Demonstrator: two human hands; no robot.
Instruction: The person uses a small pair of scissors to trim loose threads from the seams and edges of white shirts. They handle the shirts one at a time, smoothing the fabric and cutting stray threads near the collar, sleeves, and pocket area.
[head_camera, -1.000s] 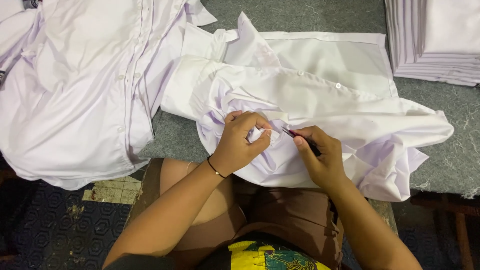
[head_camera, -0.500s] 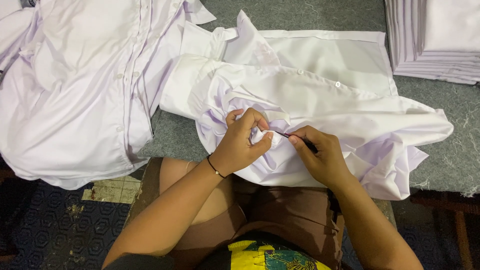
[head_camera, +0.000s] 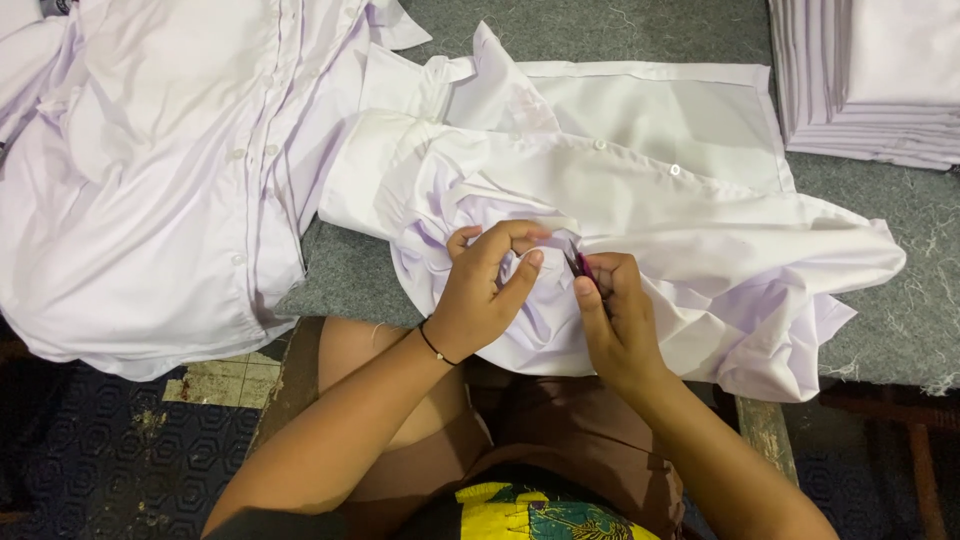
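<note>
- White cloth fills most of the view: a white shirt (head_camera: 640, 215) lies crumpled on the grey table (head_camera: 900, 310), with its lower part hanging over the near edge onto the person's lap.
- The left hand (head_camera: 485, 290) is closed on a fold of this shirt; thumb and fingers pinch the cloth and lift it a little, just beside the other hand.
- On the left wrist there is a thin dark bracelet (head_camera: 432, 343).
- The right hand (head_camera: 615, 315) is clenched around a small dark tool (head_camera: 578, 264) with a reddish part. Its tip points up and touches the pinched fold. What kind of tool it is, I cannot tell, because the hand covers most of it.
- A row of small buttons (head_camera: 675, 170) runs along the shirt's front band, above the two hands.
- To the left, a second white shirt (head_camera: 150, 200) is spread loosely and hangs over the table edge.
- At the top right corner, a neat stack of folded white cloth (head_camera: 870, 80) rests on the table, well apart from the hands.
</note>
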